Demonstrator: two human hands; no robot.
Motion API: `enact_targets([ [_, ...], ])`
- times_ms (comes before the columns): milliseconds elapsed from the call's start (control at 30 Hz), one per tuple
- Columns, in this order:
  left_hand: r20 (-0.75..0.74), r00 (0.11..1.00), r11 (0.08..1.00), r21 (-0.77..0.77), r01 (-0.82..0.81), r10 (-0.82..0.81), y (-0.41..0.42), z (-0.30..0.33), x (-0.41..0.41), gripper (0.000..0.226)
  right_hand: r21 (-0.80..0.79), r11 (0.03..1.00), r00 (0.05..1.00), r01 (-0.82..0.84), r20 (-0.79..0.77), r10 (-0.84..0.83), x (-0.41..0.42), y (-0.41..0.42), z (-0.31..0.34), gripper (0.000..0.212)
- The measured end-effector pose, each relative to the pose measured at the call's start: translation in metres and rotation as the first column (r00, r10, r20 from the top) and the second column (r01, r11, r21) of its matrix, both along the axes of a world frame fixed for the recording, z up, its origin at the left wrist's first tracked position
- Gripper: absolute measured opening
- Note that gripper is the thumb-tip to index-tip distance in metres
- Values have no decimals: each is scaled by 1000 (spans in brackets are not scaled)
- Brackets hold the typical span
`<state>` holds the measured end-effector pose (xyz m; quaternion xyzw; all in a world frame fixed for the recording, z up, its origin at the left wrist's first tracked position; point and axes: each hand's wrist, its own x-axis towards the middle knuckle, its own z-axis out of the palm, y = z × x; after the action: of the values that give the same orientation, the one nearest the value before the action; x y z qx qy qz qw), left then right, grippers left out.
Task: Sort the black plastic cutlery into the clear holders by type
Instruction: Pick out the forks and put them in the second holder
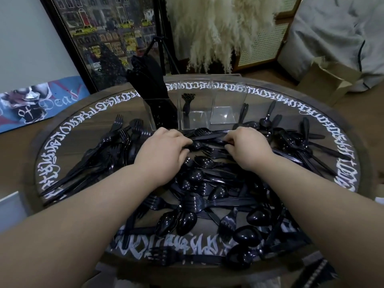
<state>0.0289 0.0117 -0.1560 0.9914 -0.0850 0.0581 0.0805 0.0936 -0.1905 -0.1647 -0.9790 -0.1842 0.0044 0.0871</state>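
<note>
Both hands, left (164, 150) and right (248, 147), grip cutlery just before three clear holders (195, 110); one holder is full of knives (148, 80).

Both hands, left (164, 148) and right (248, 147), grip black cutlery (207, 140) before the clear holders (195, 113)

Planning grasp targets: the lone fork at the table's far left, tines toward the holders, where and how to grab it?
Take the fork by its handle, pinched across the flat sides, coming from above on the near-left. The tines point away towards the clear holders, and the handle runs back into the fork pile, so I'd lift up and clear first.
</note>
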Motion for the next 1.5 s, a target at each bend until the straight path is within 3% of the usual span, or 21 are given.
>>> enact_targets([
  [333, -94, 994, 997, -55, -60, 55, -27, -5, 14, 33, 273, 957, 995, 99, -43, -91, -4, -26, 12, 8],
  [600, -89, 995, 988, -148, -51, 38, -21, -4, 5, 24, 91, 993, 979, -77, -183, 93, -14, -25, 15, 14],
  [800, -147, 989, 992, -123, -22, 4, -17, -4, 1, 29, 107, 993, 986, -50, -154, 66, -13, -20, 8, 17],
  [1067, -56, 997, 985, -160, -70, 62, -11, -6, 3, 17, 71, 997, 989, -42, -139, 51, -12, -14, 8, 10],
  [1200, -1, 998, 977, -202, -67, 68, -1, -3, -1, 35, 139, 990, 998, -18, -54, 25, -13, -13, 13, 10],
  [1267, 23, 999, 974, -228, -16, 22, 4, 3, -6, 30, 179, 983, 999, -26, -21, 31, -15, -14, 18, 13],
  [1367, -79, 986, 969, -208, 131, -150, 8, 14, -20, 15, 238, 969, 994, -64, -73, 84, -22, -15, 24, 11],
  [1467, -257, 941, 975, -87, 207, -223, 7, 15, -31, 24, 230, 967, 980, -108, -136, 142, -30, -19, 26, 3],
  [1500, -292, 931, 975, -46, 216, -220, 7, 14, -33, 30, 219, 969, 977, -114, -151, 150, -32, -20, 27, 9],
])
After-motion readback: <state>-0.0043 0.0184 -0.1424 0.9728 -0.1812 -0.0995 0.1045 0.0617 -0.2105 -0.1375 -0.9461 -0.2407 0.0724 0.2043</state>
